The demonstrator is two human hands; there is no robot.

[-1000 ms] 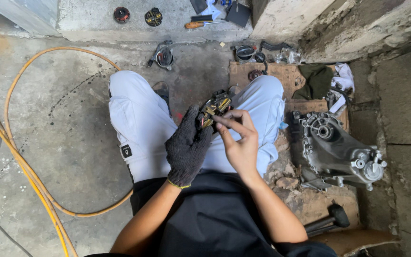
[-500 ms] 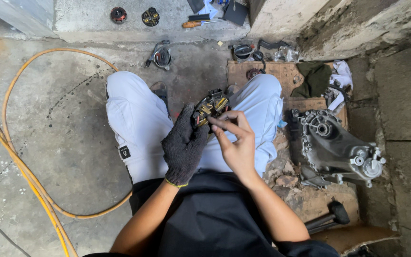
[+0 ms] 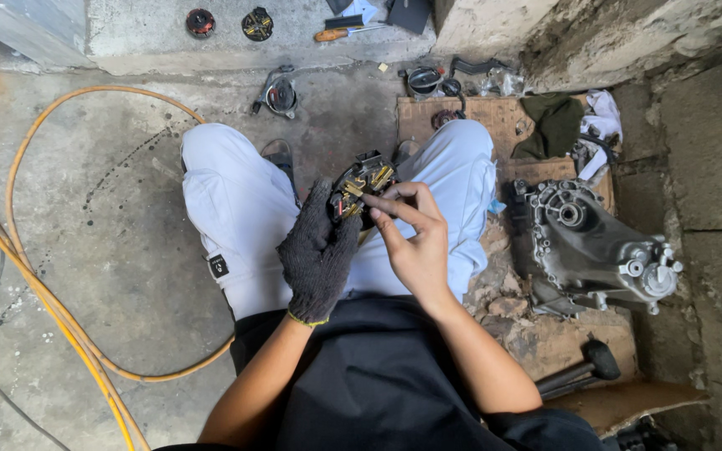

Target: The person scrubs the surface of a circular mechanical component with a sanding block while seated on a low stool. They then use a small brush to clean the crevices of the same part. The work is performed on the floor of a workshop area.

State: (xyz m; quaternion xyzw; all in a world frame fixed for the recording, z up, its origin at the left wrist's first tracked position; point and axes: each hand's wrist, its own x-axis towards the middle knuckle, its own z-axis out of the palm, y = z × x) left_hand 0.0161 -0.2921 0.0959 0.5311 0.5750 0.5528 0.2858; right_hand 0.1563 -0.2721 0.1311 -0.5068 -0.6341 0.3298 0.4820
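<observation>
Left hand [image 3: 319,259] in a dark glove gripping a small black part with brass bits [image 3: 361,185] above the lap, bare right hand [image 3: 415,238] pinching its edge with fingertips, grey metal engine case [image 3: 587,242] on the floor at right, hammer [image 3: 582,367] near it, yellow hose [image 3: 52,309] curling at left

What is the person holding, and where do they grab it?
The gloved left hand cups a small coil-wound part from below; the bare right hand pinches its edge.
</observation>
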